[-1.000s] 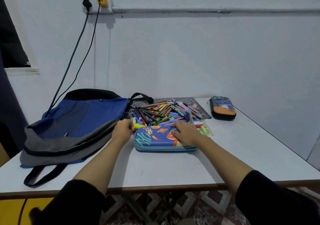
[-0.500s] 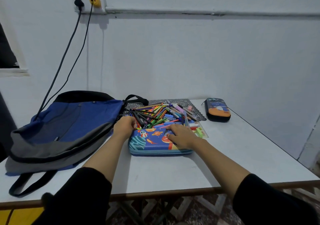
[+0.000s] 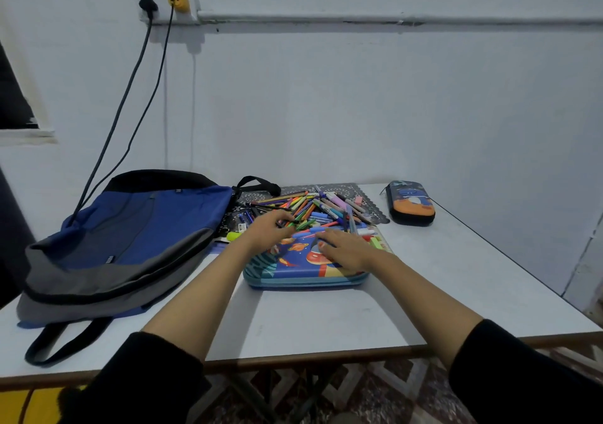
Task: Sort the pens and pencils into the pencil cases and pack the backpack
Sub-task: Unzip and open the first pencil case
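A flat blue pencil case (image 3: 293, 268) with a space print lies in the middle of the table. My right hand (image 3: 346, 247) rests flat on its lid with the fingers spread. My left hand (image 3: 269, 227) reaches over the case's far left corner, its fingers stretched onto the near edge of a heap of coloured pens and pencils (image 3: 313, 210). A second, narrow dark pencil case (image 3: 411, 202) with an orange print lies shut at the back right. The blue and grey backpack (image 3: 124, 241) lies flat on the left.
The heap sits on a dark patterned mat (image 3: 368, 192) against the white wall. A yellow highlighter (image 3: 234, 236) lies left of the flat case. Two cables (image 3: 130, 97) hang from a wall socket behind the backpack. The table's front edge (image 3: 310, 360) is close to me.
My left hand has left the case's left corner, uncurled and moved right and forward onto the pens. My right hand stays on the lid. The camera has shifted slightly.
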